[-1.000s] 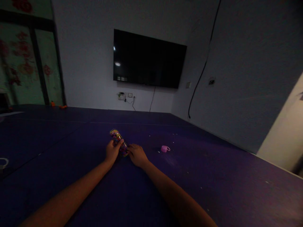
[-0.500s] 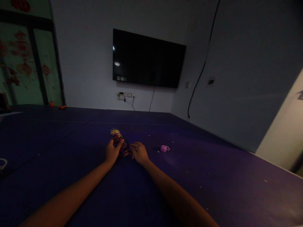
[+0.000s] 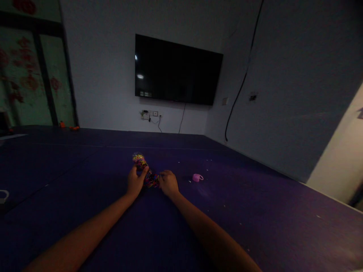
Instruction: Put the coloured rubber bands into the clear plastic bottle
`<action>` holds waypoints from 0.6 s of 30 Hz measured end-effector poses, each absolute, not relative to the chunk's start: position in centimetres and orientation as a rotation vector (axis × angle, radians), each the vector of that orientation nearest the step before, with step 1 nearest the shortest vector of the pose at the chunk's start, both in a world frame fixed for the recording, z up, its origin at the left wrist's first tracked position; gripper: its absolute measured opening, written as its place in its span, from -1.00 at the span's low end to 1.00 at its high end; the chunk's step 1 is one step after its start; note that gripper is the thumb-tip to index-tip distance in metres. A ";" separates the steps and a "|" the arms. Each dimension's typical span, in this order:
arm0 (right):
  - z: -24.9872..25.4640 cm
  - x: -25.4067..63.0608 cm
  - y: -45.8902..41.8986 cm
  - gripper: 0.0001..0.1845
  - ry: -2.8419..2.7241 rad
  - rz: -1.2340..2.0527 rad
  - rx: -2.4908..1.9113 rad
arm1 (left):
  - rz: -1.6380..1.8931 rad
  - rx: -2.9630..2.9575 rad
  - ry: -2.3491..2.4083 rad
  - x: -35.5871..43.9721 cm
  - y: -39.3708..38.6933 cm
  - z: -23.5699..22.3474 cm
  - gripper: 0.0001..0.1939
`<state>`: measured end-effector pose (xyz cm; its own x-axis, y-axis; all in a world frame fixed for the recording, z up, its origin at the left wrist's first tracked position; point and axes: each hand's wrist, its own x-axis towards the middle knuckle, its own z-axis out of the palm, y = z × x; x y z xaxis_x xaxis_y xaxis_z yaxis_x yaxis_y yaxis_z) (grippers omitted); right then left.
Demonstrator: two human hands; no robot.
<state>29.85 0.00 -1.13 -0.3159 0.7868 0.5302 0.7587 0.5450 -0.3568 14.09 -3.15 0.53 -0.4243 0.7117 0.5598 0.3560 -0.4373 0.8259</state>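
Note:
A clear plastic bottle (image 3: 138, 158) full of thin, multicoloured rubber bands lies tilted above the purple floor mat. My left hand (image 3: 135, 182) is wrapped round its middle, thumb on top. At the bottle's near right end, a tangled clump of rubber bands (image 3: 153, 181) spills out onto the mat. The fingers of my right hand (image 3: 168, 183) are closed at the right edge of this clump, pinching some of it; the fingertips are partly hidden. To the right of that hand sits a pink cap (image 3: 196, 177) with a loop.
Purple matting (image 3: 119, 234) covers the floor, with small white scraps scattered at the right. A television (image 3: 178, 70) hangs on the far wall above sockets and cords. A black cable (image 3: 239, 92) runs down the right wall. Orange objects (image 3: 74, 128) lie by the door.
My right hand has shifted slightly right, away from the bottle's end. Rubber bands have come out between bottle and hand and spread into a clump. My left hand keeps its grip.

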 end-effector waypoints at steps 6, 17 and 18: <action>-0.6 30.1 -0.3 -0.60 -2.175 0.118 -1.036 | 1.976 1.479 1.513 14.0 -2.9 0.6 -0.55; -0.5 30.1 -0.6 -0.62 -2.295 0.093 -0.930 | 1.984 1.297 1.483 14.0 -2.8 0.8 -0.58; -0.5 30.1 -0.6 -0.61 -2.257 0.095 -0.950 | 1.984 1.284 1.477 14.0 -2.8 0.8 -0.59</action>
